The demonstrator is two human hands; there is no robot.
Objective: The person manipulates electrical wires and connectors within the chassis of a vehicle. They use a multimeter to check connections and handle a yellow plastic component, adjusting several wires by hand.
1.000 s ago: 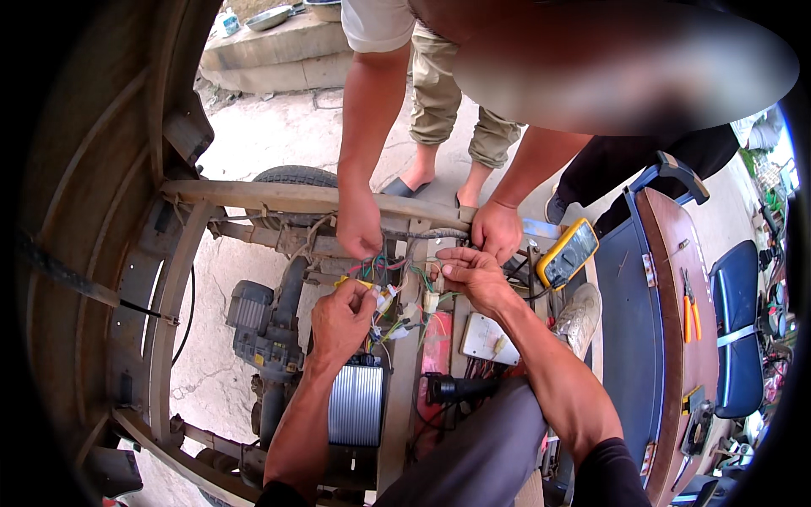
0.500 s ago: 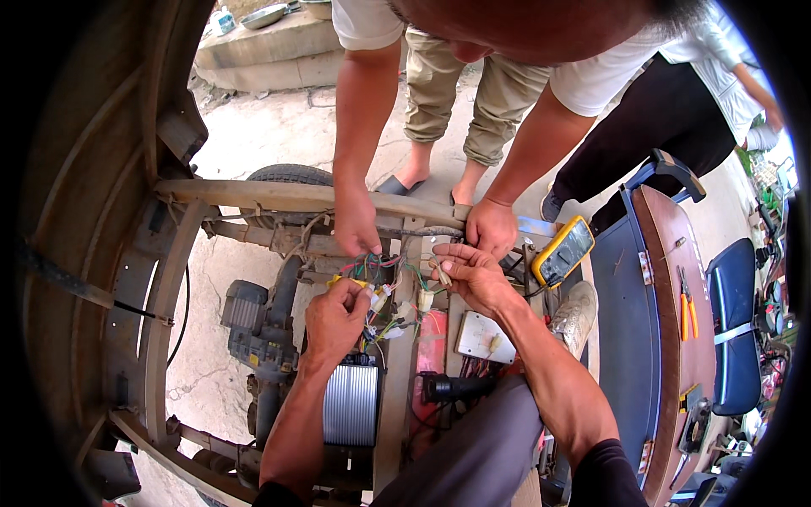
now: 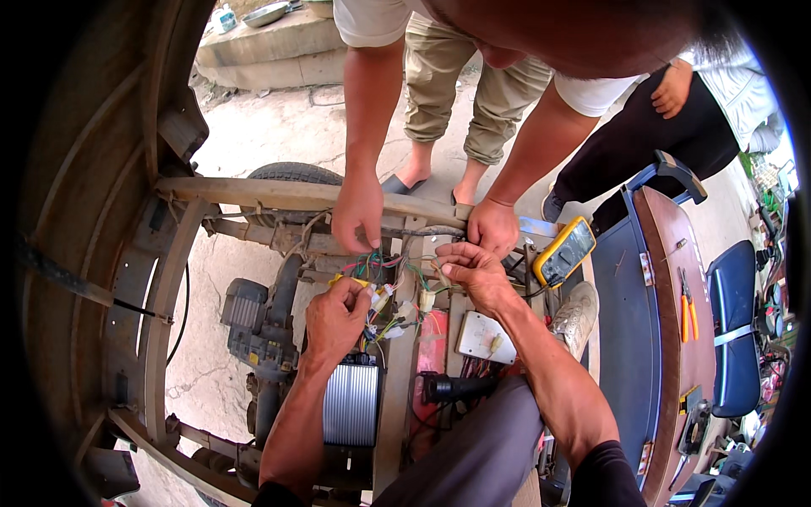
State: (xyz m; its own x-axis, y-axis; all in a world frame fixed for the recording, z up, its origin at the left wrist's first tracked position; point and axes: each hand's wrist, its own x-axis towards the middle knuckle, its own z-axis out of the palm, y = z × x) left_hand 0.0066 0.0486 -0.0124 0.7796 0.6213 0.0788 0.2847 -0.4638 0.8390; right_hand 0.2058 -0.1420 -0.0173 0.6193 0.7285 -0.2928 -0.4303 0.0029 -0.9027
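A tangle of coloured wires with pale plastic plugs lies over the middle of a metal vehicle frame. At its left edge my left hand is closed in a pinch, with a bit of yellow showing at the fingertips; what it grips is mostly hidden. My right hand pinches a thin wire on the right side of the tangle, above a cream plug. Across from me, a co-worker's hand reaches down to green and red wires, and their other hand rests closed on the frame.
A yellow multimeter leans on the frame at right, near my shoe. Below the wires sit a finned silver box and a white box. A motor is at left. Orange-handled pliers lie on a brown panel.
The co-worker's hand over the wires has shifted slightly and opened its fingers. A pale piece at my right fingertips no longer shows. A bystander's hand has come down beside their dark trousers.
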